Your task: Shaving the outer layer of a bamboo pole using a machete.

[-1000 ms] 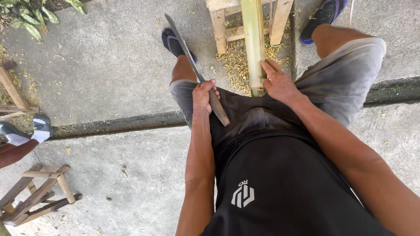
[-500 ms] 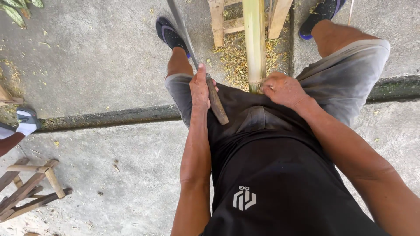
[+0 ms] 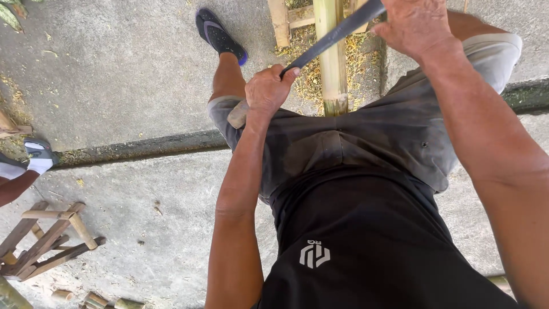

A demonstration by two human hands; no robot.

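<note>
Across the person's lap, a long dark blade (image 3: pixel 334 37) now lies crosswise, where half a second ago it pointed away along the left thigh. The left hand (image 3: pixel 267 91) is clamped around its wooden handle (image 3: pixel 237 114), fingers wrapped tight, the butt end sticking out just below the fist. The right hand (image 3: pixel 414 26) has left the end of the bamboo pole (image 3: pixel 331 63) and risen to the blade's far end, where it rests over the metal; whether its fingers close fully around it cannot be told. The blade passes in front of the upright pole, between the two hands, and seems to touch it. The pole's cut end sits against the grey shorts (image 3: pixel 366 143), between the knees.

Beyond the left fist, one dark shoe (image 3: pixel 220 35) stands on the concrete. Behind the pole are a wooden frame (image 3: pixel 286 20) and a scatter of yellow shavings (image 3: pixel 309 80). Well off from the left elbow lies one small bamboo trestle (image 3: pixel 48 237), with a few cut bamboo pieces (image 3: pixel 94 298) near it. Another person's foot in a grey and white shoe (image 3: pixel 37 154) shows at the edge.
</note>
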